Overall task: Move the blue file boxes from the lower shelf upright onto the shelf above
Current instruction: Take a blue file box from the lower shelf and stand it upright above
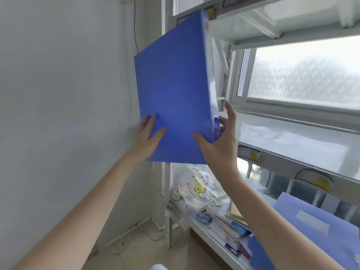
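A blue file box (173,90) is held up in front of the white rack, tilted a little, its spine with a round finger hole facing right. My left hand (147,137) grips its lower left edge, thumb on the broad face. My right hand (218,141) holds the lower right corner, fingers around the spine by the hole. The box's bottom is level with the white shelf (292,141) to its right. Another blue file box (319,230) lies flat on the lower shelf at the bottom right.
A higher shelf (272,22) juts out above the box's top corner. The rack's perforated post (168,211) stands below. A printed plastic bag (196,190) and stacked notebooks (231,225) fill the lower shelf's left end. A frosted window (303,75) is behind; a wall is left.
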